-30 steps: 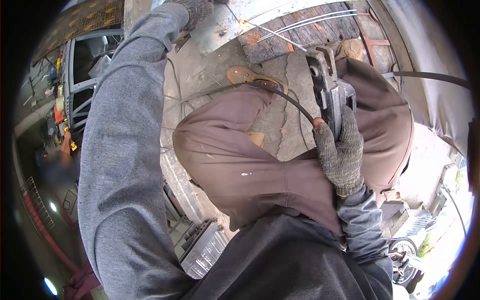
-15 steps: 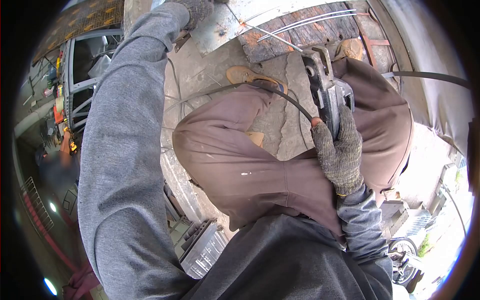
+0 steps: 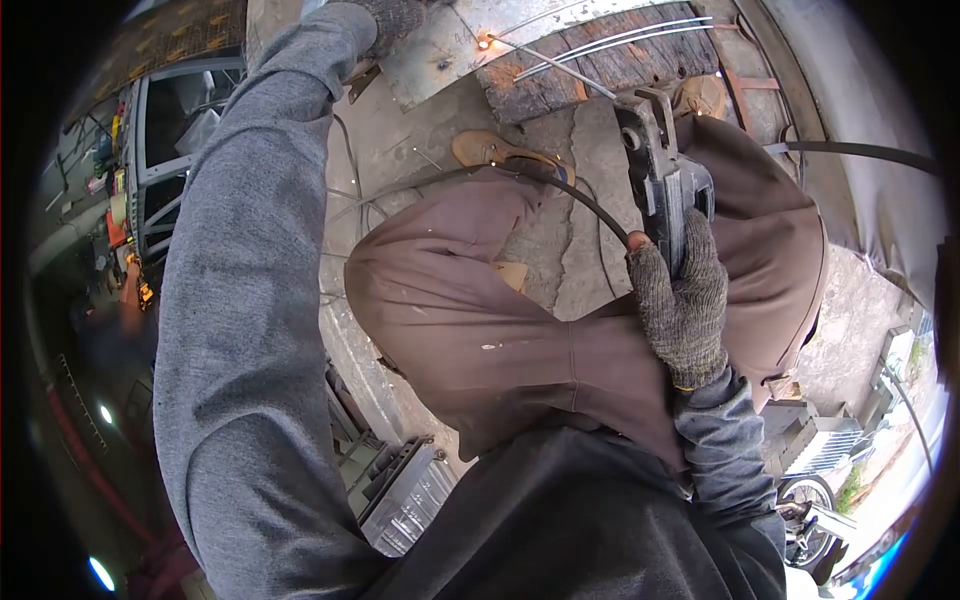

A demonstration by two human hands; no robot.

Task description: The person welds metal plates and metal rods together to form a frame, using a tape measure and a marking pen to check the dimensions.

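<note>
My right hand, in a knitted grey glove, is wrapped around an electrode holder, its thumb along one side. A thin welding rod is clamped in the holder's jaws. The rod's far tip meets a flat metal sheet, where a bright orange spot glows. At the top edge, my gloved left hand is beside the sheet; its fingers are largely cut off, so what they hold does not show. A dark cable passes my right thumb.
A scorched wooden board lies beside the sheet with several loose rods on it. Cables trail over the concrete floor around my shoes. A metal frame stands at the left, and a wheel shows at the lower right.
My right hand and the electrode holder have shifted slightly right. The glow at the rod's tip is brighter, and small bright specks appear over the floor. My left hand looks unmoved.
</note>
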